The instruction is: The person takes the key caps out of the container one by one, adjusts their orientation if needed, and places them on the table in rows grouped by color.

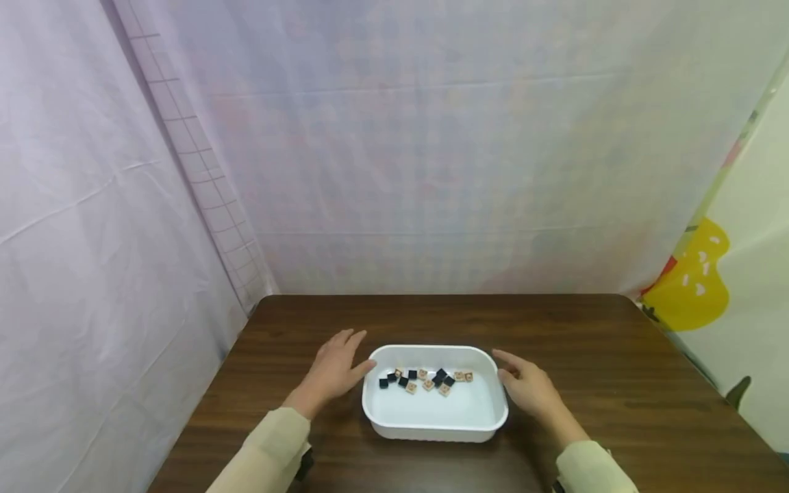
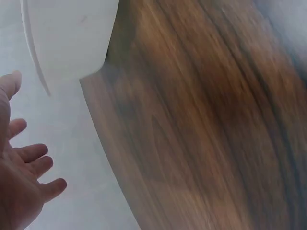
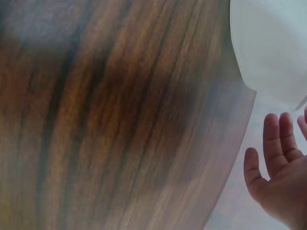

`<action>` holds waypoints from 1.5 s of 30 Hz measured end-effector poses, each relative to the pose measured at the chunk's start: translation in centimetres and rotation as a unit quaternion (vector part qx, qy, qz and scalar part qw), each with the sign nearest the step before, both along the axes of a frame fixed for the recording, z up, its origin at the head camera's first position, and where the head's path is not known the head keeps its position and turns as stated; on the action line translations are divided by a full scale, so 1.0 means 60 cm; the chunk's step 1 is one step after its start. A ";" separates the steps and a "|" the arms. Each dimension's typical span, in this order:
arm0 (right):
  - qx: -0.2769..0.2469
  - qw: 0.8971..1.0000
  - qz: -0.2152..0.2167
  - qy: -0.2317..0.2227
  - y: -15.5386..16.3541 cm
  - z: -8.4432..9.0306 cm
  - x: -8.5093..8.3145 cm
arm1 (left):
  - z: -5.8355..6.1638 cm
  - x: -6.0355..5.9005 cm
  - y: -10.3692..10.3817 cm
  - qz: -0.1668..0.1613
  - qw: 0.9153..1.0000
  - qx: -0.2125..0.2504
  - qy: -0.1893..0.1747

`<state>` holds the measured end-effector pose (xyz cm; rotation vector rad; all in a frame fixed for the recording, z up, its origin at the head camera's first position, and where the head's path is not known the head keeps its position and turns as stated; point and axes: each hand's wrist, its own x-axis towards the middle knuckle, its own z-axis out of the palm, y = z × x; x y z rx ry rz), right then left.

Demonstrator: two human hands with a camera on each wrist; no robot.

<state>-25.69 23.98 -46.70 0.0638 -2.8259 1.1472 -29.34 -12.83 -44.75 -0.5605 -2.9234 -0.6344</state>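
Note:
A white plastic basin (image 1: 437, 413) stands on the table with several small square tiles in it. Some tiles are black, like this black tile (image 1: 383, 383); others are tan with markings, like this tan tile (image 1: 411, 388). At the basin's left end is my left hand (image 1: 333, 370), its thumb by the rim; contact is unclear. My right hand (image 1: 530, 387) is beside the right end, fingers spread near the rim. In the left wrist view the left hand (image 2: 24, 177) has loosely spread fingers and holds nothing. The right wrist view likewise shows the right hand (image 3: 283, 177) holding nothing.
The dark wood table (image 1: 308, 311) reaches back to a pale hanging cloth (image 1: 431, 171). Another white cloth (image 1: 111, 239) hangs along the left side. On the right is a curtain with a yellow printed shape (image 1: 690, 294).

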 end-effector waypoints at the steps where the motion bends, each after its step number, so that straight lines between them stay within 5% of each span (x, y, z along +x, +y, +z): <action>1: -0.002 1.000 -0.001 0.004 -0.001 -0.001 0.000 | 0.000 0.001 0.004 -0.003 1.000 0.004 -0.003; 15: -0.018 0.999 -0.026 -0.020 -0.010 -0.006 0.003 | -0.011 0.009 0.045 -0.036 0.998 0.027 -0.042; 20: -0.019 0.999 -0.030 -0.017 -0.011 -0.010 0.005 | -0.015 0.007 0.054 -0.030 0.997 0.028 -0.064; 38: -0.040 0.999 -0.034 -0.003 -0.021 -0.003 0.013 | -0.024 -0.008 0.061 -0.024 0.999 -0.026 -0.037; 45: -0.037 0.998 -0.048 0.000 -0.025 -0.004 0.019 | -0.015 -0.009 0.073 0.013 0.997 -0.050 -0.061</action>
